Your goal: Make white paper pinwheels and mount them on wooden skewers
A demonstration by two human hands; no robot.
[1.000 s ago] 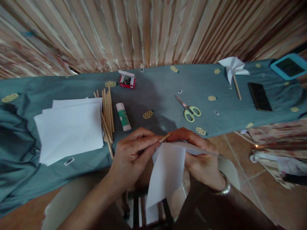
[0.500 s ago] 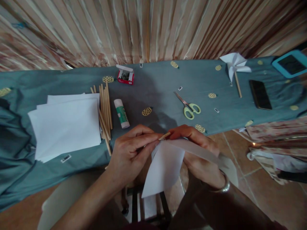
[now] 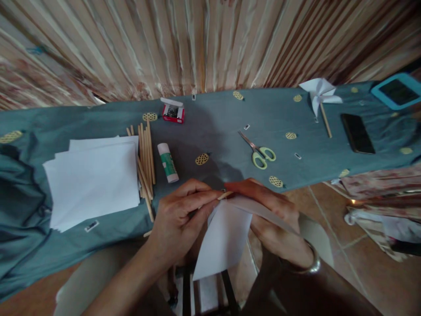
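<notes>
My left hand (image 3: 179, 217) and my right hand (image 3: 271, 215) meet at the near edge of the table, both closed in a pinch. Between their fingertips pokes the tip of a thin wooden stick (image 3: 225, 195). A folded white paper (image 3: 223, 239) hangs down from the same pinch, and one flap runs over my right hand toward the wrist. My right wrist wears a metal bangle (image 3: 311, 266). Most of the stick is hidden behind the paper and my fingers.
On the blue-grey cloth (image 3: 213, 123) lie a stack of white sheets (image 3: 92, 180), several wooden sticks (image 3: 145, 158), a glue stick (image 3: 168, 162), a small red box (image 3: 173, 111), green-handled scissors (image 3: 258, 151), a finished paper pinwheel (image 3: 320, 98), a black phone (image 3: 357, 133) and a blue-cased tablet (image 3: 396, 90). Striped curtain behind.
The hands keep their pinch on the stick and paper. My right fingers have flattened a little over the paper, and the view has shifted slightly.
</notes>
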